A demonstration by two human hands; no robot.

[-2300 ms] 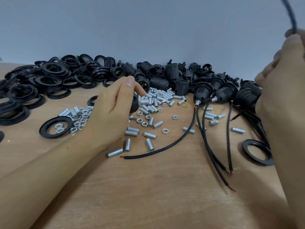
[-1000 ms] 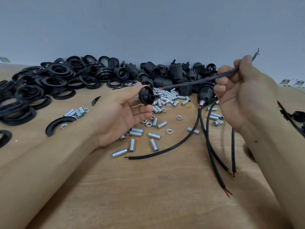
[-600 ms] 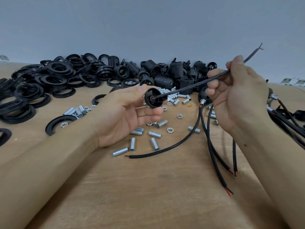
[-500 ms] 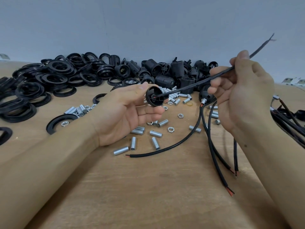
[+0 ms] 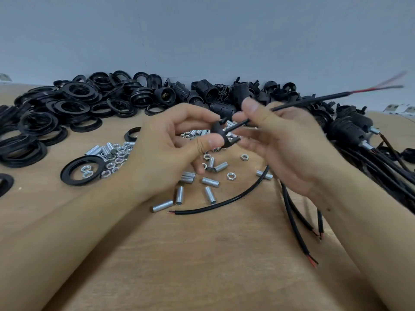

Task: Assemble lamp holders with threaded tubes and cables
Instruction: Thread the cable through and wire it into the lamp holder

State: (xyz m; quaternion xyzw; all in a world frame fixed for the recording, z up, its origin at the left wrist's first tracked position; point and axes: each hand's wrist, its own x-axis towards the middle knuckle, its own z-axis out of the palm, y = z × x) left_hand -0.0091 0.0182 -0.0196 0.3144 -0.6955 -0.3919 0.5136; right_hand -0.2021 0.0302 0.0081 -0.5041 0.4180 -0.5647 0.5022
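Note:
Above the middle of the wooden table [image 5: 202,254], my left hand [image 5: 170,149] pinches a small black lamp holder cap [image 5: 221,133] between thumb and fingers. My right hand [image 5: 285,144] pinches a black cable [image 5: 314,101] just right of the cap. The cable's near end runs into the cap. Its far end points up to the right and shows bare red and dark wires. Silver threaded tubes [image 5: 210,194] and nuts [image 5: 230,176] lie scattered on the table below both hands.
A heap of black rings [image 5: 74,104] fills the back left, black lamp holder bodies [image 5: 206,90] the back middle. Holders with cables fitted [image 5: 350,133] lie at the right. Loose cables [image 5: 224,202] cross the table's middle. One ring [image 5: 80,170] holds nuts.
My right hand has slid down the cable toward the cap and the two hands have come together. The cable has gone further into the cap, its free end swinging right.

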